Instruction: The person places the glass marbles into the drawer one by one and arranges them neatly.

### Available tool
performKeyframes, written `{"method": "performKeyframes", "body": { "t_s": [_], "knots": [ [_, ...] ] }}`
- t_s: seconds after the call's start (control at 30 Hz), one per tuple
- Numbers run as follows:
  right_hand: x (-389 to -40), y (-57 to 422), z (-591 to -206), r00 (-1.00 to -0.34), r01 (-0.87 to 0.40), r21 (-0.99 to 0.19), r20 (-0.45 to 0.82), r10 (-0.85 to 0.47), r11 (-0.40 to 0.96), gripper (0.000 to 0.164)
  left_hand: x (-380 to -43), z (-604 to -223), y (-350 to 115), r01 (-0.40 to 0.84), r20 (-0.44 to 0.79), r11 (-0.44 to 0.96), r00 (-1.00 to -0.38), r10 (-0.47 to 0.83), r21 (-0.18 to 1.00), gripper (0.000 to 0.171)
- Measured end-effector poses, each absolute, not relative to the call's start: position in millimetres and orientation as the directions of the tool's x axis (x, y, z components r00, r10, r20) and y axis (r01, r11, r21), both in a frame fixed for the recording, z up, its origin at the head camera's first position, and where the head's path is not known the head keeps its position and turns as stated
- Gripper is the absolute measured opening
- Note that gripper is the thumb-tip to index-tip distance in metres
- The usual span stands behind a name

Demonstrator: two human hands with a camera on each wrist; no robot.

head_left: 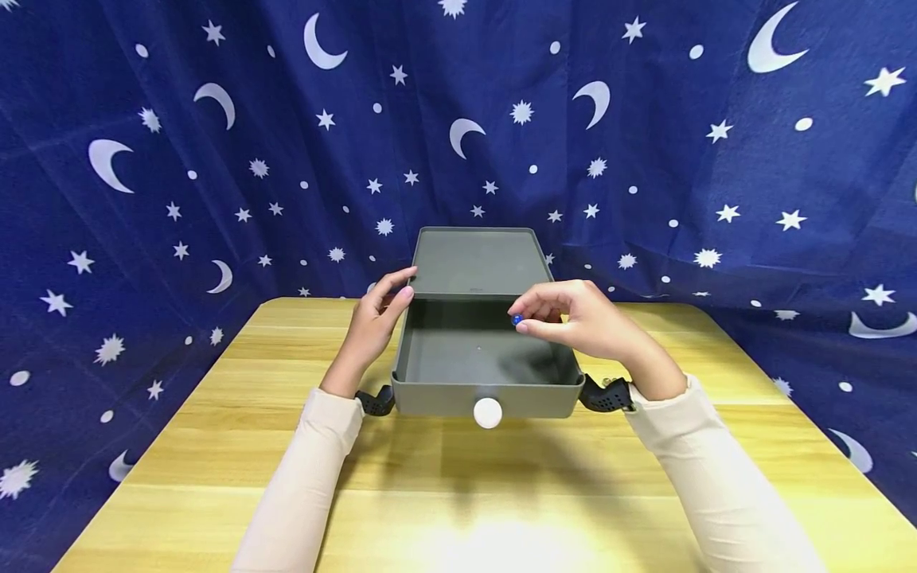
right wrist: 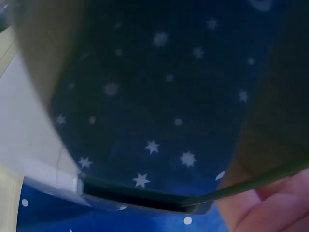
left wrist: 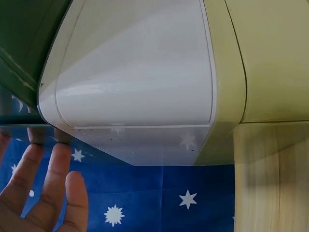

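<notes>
My right hand (head_left: pixel 583 318) pinches a small round blue marble (head_left: pixel 517 319) between thumb and fingers, above the right side of a pulled-out grey drawer (head_left: pixel 458 358). In the right wrist view part of the right hand (right wrist: pixel 270 205) shows past the drawer's wall, and the marble is out of sight. The drawer belongs to a grey box (head_left: pixel 480 259) and has a round white knob (head_left: pixel 488 413) on its front. At the box's left side, my left hand (head_left: pixel 374 322) touches near the top edge, its fingers extended against the wall in the left wrist view.
Small shiny items (head_left: pixel 609 381) lie on the wooden table (head_left: pixel 236 430) just right of the drawer, partly hidden by the right wrist. Black wrist mounts (head_left: pixel 605 394) sit close to both drawer corners. A blue star-and-moon curtain (head_left: pixel 458 95) hangs behind the table.
</notes>
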State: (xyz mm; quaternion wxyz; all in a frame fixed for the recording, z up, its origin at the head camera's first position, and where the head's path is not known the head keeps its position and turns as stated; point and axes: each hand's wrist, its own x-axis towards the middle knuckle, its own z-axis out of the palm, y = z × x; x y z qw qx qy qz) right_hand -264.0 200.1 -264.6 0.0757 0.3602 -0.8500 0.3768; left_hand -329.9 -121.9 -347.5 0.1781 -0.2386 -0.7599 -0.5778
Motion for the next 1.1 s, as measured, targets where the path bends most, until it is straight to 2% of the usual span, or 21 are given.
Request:
{"method": "performKeyframes", "body": {
  "t_s": [0.47, 0.7, 1.1],
  "knots": [
    [-271.4, 197.8, -268.4, -0.711, -0.67, -0.581, 0.324, -0.624, 0.462, 0.014, -330.5, -345.6, -123.0, 0.559, 0.538, 0.221, -0.829, 0.152, 0.799, 0.04],
    [-271.7, 195.4, -269.6, -0.686, -0.704, -0.516, 0.317, -0.655, 0.488, 0.014, -331.1, -345.3, -123.9, 0.556, 0.534, 0.222, -0.831, 0.154, 0.801, 0.041],
    [-270.1, 195.0, -272.6, -0.713, -0.689, -0.475, 0.306, -0.631, 0.548, 0.016, -332.1, -347.0, -123.0, 0.549, 0.527, 0.226, -0.836, 0.155, 0.805, 0.041]
  ]
}}
